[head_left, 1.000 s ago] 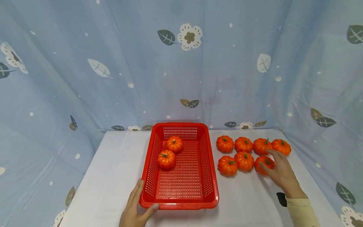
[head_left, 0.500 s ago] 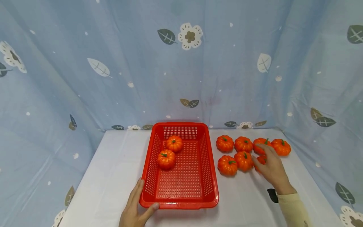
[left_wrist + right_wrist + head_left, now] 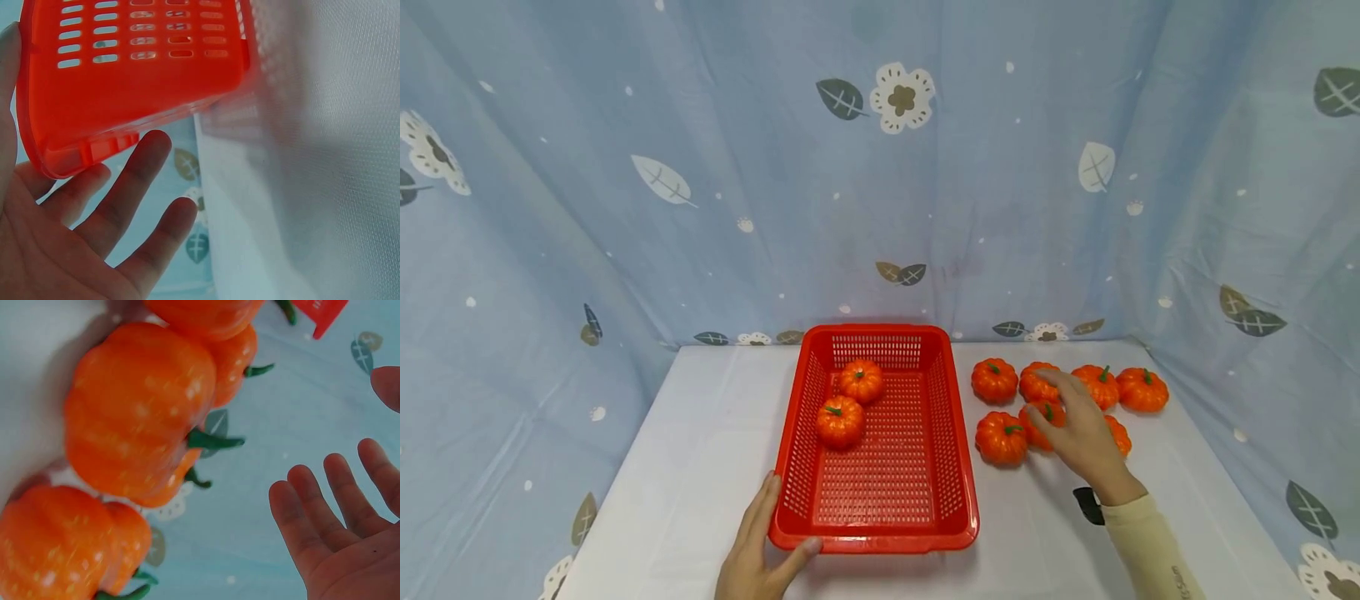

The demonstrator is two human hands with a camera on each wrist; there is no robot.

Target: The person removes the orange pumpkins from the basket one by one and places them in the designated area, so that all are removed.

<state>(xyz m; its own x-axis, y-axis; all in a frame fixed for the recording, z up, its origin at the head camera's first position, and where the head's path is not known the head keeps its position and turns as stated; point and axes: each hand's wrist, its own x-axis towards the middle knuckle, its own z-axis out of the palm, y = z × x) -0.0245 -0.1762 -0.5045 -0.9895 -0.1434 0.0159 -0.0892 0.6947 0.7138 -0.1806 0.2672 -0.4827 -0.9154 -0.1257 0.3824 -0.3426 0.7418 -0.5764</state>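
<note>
At the front left corner of a red plastic basket, my left hand has its thumb against the front rim and its fingers along the side. The left wrist view shows its fingers stretched out, partly behind the rim. Two small orange pumpkins with green stems, a nearer pumpkin and a farther pumpkin, lie in the basket. My right hand, fingers spread, hovers over the pumpkin group and partly covers a front-row pumpkin. Nothing is in its grasp; the right wrist view shows its bare palm.
Several more pumpkins stand in two rows right of the basket, including a front left pumpkin and a back right pumpkin. A white cloth covers the table. A blue patterned curtain closes off the back and sides.
My right hand has moved left across the pumpkins, from the right end of the front row to its middle pumpkin. My left hand and the basket have stayed put.
</note>
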